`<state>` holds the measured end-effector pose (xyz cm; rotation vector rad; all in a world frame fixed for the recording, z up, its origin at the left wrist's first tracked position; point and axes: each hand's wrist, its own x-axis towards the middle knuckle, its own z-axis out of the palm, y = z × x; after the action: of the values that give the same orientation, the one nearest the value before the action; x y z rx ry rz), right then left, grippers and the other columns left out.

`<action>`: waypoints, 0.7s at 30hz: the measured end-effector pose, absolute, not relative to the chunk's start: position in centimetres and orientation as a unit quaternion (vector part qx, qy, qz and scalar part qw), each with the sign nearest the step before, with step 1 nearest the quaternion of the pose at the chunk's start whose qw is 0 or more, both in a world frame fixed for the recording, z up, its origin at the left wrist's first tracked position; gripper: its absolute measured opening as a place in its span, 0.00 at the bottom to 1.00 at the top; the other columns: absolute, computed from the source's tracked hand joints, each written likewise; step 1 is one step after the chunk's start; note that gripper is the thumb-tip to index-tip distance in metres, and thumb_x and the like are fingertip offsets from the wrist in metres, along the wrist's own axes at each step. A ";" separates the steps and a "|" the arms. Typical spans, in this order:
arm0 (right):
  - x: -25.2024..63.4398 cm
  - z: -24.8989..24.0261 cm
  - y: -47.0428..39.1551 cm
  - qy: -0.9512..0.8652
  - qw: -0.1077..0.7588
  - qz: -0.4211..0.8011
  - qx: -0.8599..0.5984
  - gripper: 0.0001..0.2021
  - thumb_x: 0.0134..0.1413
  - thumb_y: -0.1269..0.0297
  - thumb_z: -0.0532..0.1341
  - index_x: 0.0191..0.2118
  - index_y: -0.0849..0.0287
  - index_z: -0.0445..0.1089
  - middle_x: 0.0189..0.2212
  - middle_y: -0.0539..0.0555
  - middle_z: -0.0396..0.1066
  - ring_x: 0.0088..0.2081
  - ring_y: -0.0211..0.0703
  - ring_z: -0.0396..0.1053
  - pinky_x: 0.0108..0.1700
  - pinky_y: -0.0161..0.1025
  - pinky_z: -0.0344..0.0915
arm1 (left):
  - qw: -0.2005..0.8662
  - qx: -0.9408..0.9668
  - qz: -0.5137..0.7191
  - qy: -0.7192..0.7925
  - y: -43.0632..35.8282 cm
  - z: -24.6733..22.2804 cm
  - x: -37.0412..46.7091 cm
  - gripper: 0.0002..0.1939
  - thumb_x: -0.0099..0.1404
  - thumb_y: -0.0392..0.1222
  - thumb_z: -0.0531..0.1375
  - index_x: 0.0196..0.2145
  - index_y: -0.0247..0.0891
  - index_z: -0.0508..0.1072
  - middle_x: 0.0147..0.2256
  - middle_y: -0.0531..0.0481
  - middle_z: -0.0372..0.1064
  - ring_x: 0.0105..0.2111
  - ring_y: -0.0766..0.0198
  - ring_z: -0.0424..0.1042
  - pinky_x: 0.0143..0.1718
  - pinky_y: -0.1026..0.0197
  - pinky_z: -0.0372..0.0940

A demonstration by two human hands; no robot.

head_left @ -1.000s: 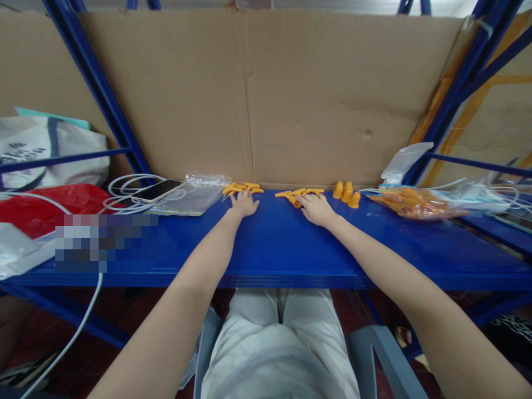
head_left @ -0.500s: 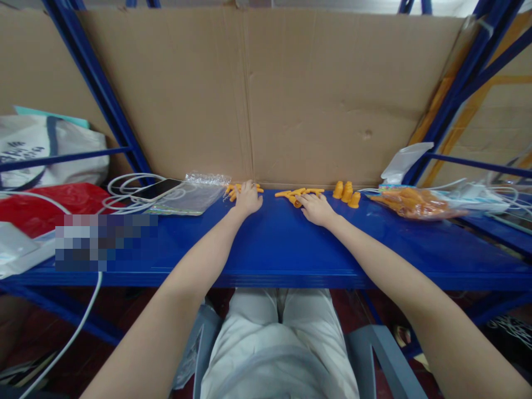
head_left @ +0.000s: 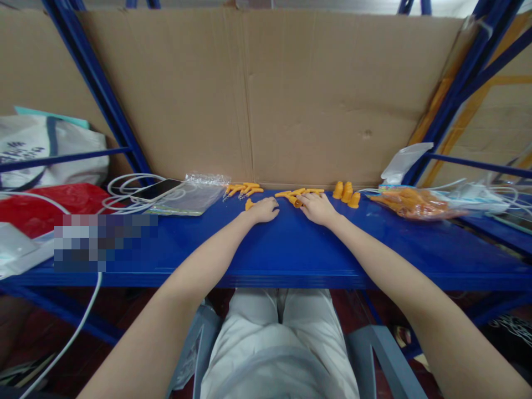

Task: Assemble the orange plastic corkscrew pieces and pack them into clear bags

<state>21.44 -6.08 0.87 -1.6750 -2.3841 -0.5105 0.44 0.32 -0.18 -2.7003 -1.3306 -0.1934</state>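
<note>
One orange piece (head_left: 249,204) shows beside your half-curled left grip (head_left: 265,210); your right grip (head_left: 317,208), loosely bent, touches orange parts (head_left: 297,192) on the blue worktop (head_left: 291,249). You can't tell whether either grasps anything. The white bag's lettering (head_left: 20,147) is too blurred to read.

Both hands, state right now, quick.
Left hand: fingers curled, orange piece showing beside it; grip cannot be told.
Right hand: fingers at a hollow orange piece; grip cannot be told.

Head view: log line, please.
left hand: orange piece alongside, grip unclear | right hand: at orange parts, grip unclear | orange cups: standing
</note>
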 end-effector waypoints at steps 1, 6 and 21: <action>21.5 1.0 -6.1 -0.796 0.100 -0.172 -0.571 0.24 0.68 0.65 0.46 0.64 0.64 0.63 0.62 0.64 0.65 0.61 0.56 0.62 0.58 0.53 0.56 | 0.055 -0.897 -0.064 -0.434 0.6 -0.3 0.4 0.19 0.68 0.42 0.51 0.52 0.40 0.76 0.57 0.46 0.70 0.58 0.59 0.67 0.60 0.57 0.60; 23.5 1.9 -5.8 -0.728 0.170 -0.177 -0.640 0.24 0.66 0.65 0.45 0.62 0.62 0.65 0.61 0.64 0.66 0.58 0.58 0.64 0.55 0.53 0.60 | 0.034 -0.905 -0.090 -0.413 0.9 -0.3 0.1 0.19 0.67 0.41 0.53 0.52 0.40 0.76 0.57 0.46 0.71 0.58 0.58 0.68 0.62 0.56 0.60; 32.9 2.9 -4.4 -0.529 0.187 -0.079 -0.824 0.24 0.57 0.62 0.56 0.55 0.72 0.69 0.51 0.77 0.70 0.53 0.64 0.70 0.50 0.53 0.67 | 0.028 -0.932 -0.154 -0.327 -0.6 0.4 1.3 0.18 0.68 0.37 0.54 0.52 0.36 0.76 0.57 0.43 0.71 0.59 0.58 0.67 0.64 0.55 0.57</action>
<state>32.94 -4.36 2.93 -2.3197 -1.4895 -0.2222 1.28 -0.57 0.35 -2.8772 -1.0111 -0.4753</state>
